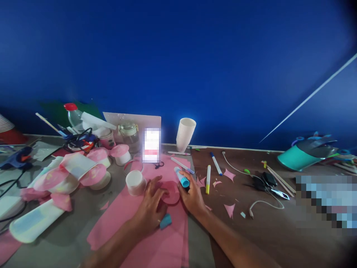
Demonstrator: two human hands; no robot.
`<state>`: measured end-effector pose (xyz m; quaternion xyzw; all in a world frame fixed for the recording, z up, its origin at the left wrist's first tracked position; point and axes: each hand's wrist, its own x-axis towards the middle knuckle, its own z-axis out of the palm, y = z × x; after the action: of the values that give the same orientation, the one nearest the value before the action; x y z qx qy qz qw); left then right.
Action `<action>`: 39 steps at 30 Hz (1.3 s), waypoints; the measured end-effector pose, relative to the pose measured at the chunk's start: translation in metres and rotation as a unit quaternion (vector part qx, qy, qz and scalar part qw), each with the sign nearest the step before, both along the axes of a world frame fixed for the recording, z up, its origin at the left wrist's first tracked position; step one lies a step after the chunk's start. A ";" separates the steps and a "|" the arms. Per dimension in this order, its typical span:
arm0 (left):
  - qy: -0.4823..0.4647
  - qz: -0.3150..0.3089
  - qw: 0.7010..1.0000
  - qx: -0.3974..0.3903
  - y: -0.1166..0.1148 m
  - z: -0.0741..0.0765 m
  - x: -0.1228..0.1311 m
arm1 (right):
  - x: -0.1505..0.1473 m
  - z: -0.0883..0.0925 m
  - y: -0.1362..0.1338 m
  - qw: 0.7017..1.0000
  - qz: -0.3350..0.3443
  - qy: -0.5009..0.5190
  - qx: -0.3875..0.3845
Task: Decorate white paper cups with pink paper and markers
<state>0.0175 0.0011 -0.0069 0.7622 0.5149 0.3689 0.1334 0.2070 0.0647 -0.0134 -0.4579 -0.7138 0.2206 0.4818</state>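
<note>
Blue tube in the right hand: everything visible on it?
The blue tube is a short cylinder, plastic-looking, with a pale body and a brighter blue near end. It is held tilted, near end toward the camera, in the fingers of the right hand, by the pink disc's far right edge. Any print is too blurred to read.

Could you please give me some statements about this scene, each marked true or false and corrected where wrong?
1. The right hand holds a glue stick. True.
2. The yellow-ended marker lies left of both hands. False: the marker lies right of the right hand.
3. Pink paper lies beneath the left hand. True.
4. The red-capped bottle is right of the white cup stack. False: the bottle is left of the cup stack.
5. The wall is blue. True.
</note>
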 end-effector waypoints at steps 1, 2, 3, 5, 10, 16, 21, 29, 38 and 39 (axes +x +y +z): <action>-0.004 -0.001 1.000 -0.006 0.000 0.000 0.000 | 0.000 0.000 0.000 1.000 0.003 -0.001 -0.003; -0.009 -0.002 1.000 -0.012 0.000 0.000 -0.001 | 0.001 0.001 0.000 1.000 0.007 -0.001 -0.005; -0.012 -0.003 1.000 -0.018 0.000 0.001 -0.001 | 0.001 0.001 -0.001 1.000 0.010 0.000 -0.008; -0.013 -0.005 1.000 -0.024 0.001 0.001 -0.002 | 0.001 0.000 -0.001 1.000 0.015 0.002 -0.010; -0.010 -0.004 1.000 -0.021 0.002 -0.003 -0.003 | -0.001 -0.003 0.000 1.000 0.009 0.003 -0.011; -0.013 0.018 0.999 -0.033 0.003 -0.007 -0.005 | 0.000 0.000 -0.003 1.000 0.015 0.012 -0.006; -0.013 0.015 0.999 -0.028 0.003 -0.002 -0.004 | 0.008 0.012 -0.012 0.995 -0.029 0.094 0.024; -0.011 0.013 1.000 -0.019 0.003 -0.005 -0.005 | 0.008 0.029 -0.018 0.994 0.069 0.075 -0.023; -0.018 0.007 1.000 -0.012 0.005 -0.004 -0.006 | 0.008 0.029 -0.015 0.995 0.085 0.042 0.000; -0.018 0.004 1.000 -0.013 0.006 -0.003 -0.006 | 0.007 0.029 -0.015 0.995 0.089 0.037 0.008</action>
<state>0.0114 0.0068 -0.0104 0.7516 0.5202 0.3763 0.1514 0.2145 0.0496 0.0158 -0.3802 -0.7352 0.2738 0.4899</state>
